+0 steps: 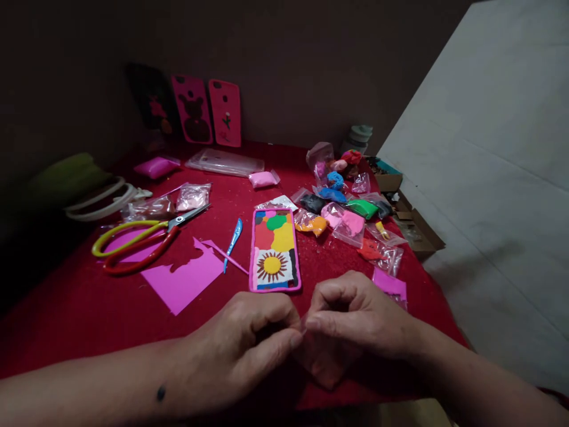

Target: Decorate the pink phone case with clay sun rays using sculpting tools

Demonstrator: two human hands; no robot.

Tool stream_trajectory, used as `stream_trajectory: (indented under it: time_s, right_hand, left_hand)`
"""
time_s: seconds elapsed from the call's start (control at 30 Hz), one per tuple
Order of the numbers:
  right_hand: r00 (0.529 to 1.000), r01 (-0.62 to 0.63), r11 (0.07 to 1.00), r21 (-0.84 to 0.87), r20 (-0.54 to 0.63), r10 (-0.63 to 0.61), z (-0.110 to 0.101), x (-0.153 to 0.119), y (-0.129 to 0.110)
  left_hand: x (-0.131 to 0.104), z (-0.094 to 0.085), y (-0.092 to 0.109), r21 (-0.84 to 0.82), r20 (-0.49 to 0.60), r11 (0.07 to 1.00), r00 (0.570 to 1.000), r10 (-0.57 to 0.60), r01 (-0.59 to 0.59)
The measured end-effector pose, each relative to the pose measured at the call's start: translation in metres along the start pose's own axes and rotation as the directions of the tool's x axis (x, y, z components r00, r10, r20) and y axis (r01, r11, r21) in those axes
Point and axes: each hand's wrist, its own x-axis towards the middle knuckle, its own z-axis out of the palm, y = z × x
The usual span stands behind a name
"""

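Observation:
Close to the table's front edge, my left hand (pixel 258 344) and my right hand (pixel 355 314) pinch the top of a small clear plastic bag (pixel 326 362) that hangs between them. Something reddish or orange shows faintly through the bag. Just beyond my hands lies a phone case (pixel 274 249) with a pink rim, covered in coloured patches and a yellow sun on white. A blue modelling knife (pixel 233 245) rests to its left, beside a thin pink strip.
Scissors (pixel 151 237) and pink sheet (pixel 182 281) lie left. Clay bags (pixel 349 225) crowd the right side. Decorated cases (pixel 225 112) lean on the back wall, with clear cases (pixel 224 161) before them. Boxes (pixel 418 228) stand beyond the right edge.

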Motion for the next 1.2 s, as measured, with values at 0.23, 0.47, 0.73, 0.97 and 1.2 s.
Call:
stream_trajectory:
  time_s: [0.23,0.47,0.73,0.97,1.2]
  right_hand:
    - [0.989,-0.060,0.985,0.159,0.141,0.038,0.003,0.001,0.006]
    - [0.994,0.012,1.000,0.003,0.111,-0.013,0.004,0.000,0.005]
    - [0.993,0.070,0.992,-0.105,0.102,-0.059,0.005,-0.003,0.006]
    - [0.989,-0.073,0.997,0.005,0.133,0.071,-0.004,-0.001,0.006]
    - [0.984,0.080,0.983,-0.164,0.171,-0.052,-0.018,-0.001,-0.004]
  left_hand:
    - [-0.003,0.006,-0.002,0.069,-0.025,0.993,0.995,0.098,-0.096]
    - [-0.008,0.009,0.001,0.179,-0.022,0.981,0.997,0.074,-0.068]
    - [-0.005,0.007,0.002,0.182,0.067,0.981,0.996,0.054,-0.065]
    - [-0.002,0.010,-0.002,0.125,0.045,0.989,0.996,0.077,-0.082]
    - [-0.002,0.010,-0.002,0.109,-0.010,0.992,0.998,0.066,-0.065]
